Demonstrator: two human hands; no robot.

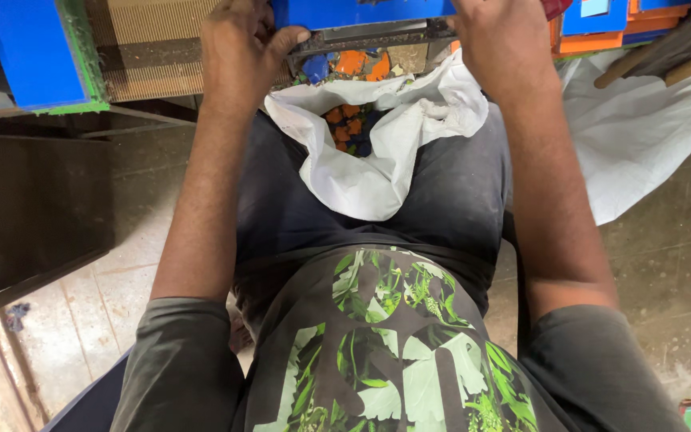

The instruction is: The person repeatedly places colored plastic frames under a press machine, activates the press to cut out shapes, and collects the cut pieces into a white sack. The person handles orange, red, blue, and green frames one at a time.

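White sack (377,172) sits open in my lap, just below both hands. Blue panel (361,12) spans between them: left hand (237,56) and right hand (501,48) clamped on its ends. I'd keep it level, centred over the orange and blue scraps (349,120).

The person's lap (441,200), in dark trousers, carries a white sack (361,172) that lies open across the thighs, its mouth turned upward. Inside the sack sit orange and blue scraps (349,120), piled loosely. The concrete floor (665,256) below is dusty and stained; a larger white sheet (641,128) spreads over it on the right. On the left, a dark flat board (33,208) rests near the floor, and a small dark scrap (16,314) lies on the pale tiles beside it.
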